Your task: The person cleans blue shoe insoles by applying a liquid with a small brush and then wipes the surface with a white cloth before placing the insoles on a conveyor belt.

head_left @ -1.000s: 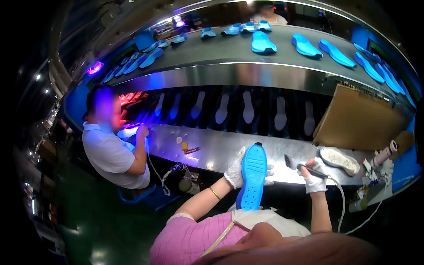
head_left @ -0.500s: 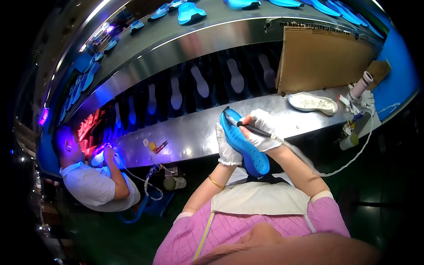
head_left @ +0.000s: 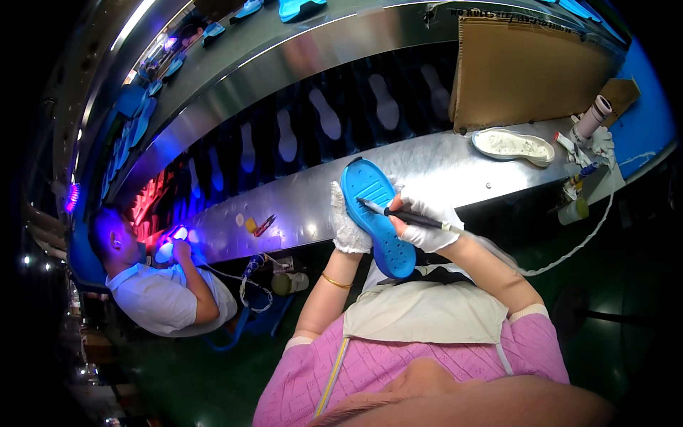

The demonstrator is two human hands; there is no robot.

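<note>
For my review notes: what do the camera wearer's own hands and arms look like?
The left hand and right hand wear white gloves; the right one leaves some fingertips uncovered. A thin gold-coloured bangle circles the left forearm. The pink knitted sleeves end in pale cuffs, leaving the forearms bare.

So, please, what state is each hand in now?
White-gloved left hand: holding the blue moulded shoe sole.
White-gloved right hand: closed on the slim black-handled brush.
</note>
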